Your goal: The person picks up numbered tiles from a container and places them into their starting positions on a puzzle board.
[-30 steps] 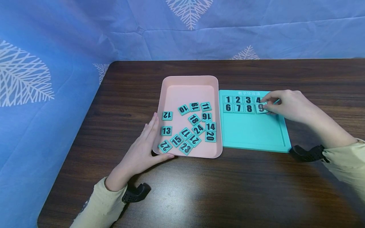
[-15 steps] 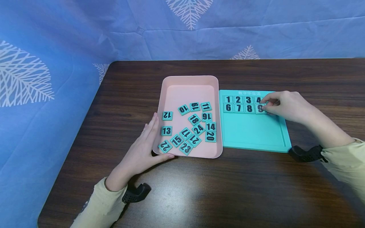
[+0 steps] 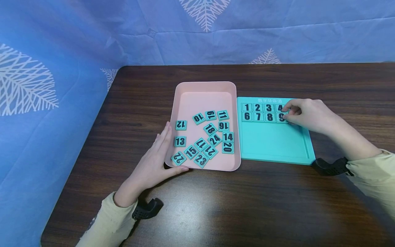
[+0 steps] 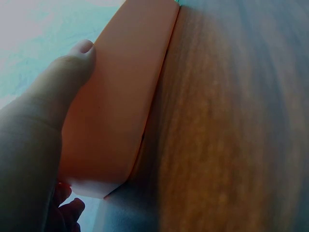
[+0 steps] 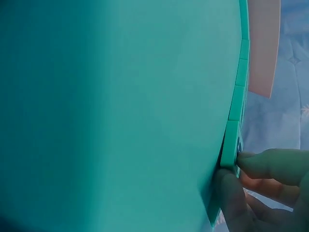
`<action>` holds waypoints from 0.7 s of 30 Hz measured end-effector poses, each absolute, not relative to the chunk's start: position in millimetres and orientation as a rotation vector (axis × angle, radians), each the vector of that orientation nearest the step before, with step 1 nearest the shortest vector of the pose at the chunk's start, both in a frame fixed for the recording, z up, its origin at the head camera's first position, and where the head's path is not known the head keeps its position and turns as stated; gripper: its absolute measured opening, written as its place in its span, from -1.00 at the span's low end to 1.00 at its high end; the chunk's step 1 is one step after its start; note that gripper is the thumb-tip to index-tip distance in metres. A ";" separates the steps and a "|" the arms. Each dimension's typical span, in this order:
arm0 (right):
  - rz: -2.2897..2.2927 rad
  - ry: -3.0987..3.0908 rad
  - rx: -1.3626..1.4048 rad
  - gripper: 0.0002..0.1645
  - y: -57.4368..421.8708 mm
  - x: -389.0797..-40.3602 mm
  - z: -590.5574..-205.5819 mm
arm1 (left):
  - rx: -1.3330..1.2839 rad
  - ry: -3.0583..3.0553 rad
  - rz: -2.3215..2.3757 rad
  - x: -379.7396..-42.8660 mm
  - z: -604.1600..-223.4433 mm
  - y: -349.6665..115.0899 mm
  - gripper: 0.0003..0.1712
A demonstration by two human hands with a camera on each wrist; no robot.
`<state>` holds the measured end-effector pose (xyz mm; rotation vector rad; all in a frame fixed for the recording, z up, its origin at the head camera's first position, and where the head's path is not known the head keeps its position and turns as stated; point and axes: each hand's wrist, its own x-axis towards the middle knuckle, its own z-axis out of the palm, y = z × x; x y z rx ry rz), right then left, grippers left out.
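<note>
My left hand [image 3: 153, 161] rests against the front left corner of a pink tray [image 3: 205, 88], fingers straight along its left side and thumb along the front wall. The left wrist view shows the thumb against the tray's outer wall [image 4: 118, 92]. My right hand [image 3: 311, 113] pinches the number 9 tile [image 3: 280, 118] at the right end of the second row on a turquoise number puzzle board [image 3: 274, 144]. In the right wrist view, fingertips [image 5: 248, 162] press on the tile [image 5: 229, 145]. Tiles 1, 2, 3 and 4 form the top row; the fingers partly cover the 4.
Several loose number tiles [image 3: 201, 144] lie at different angles in the tray, some upside down. The board stands right beside the tray on a dark wooden table [image 3: 216, 206]. A blue patterned cloth [image 3: 148, 31] hangs behind and at the left.
The 9 tile has shifted slightly left and settled in line with the 8. My right hand has moved a little left with it. The left hand and tray have stayed put.
</note>
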<state>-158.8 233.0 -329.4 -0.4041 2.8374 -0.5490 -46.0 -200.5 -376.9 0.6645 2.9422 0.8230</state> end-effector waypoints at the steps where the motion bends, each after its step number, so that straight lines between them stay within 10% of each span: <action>1: -0.548 2.840 -0.401 -0.67 232.9 -158.6 -329.7 | 0.664 2.942 0.820 -45.9 -376.9 -200.5 0.36; 21: -0.567 2.892 -0.390 -0.72 232.0 -156.9 -333.9 | 0.641 2.934 0.842 -46.4 -376.3 -200.4 0.36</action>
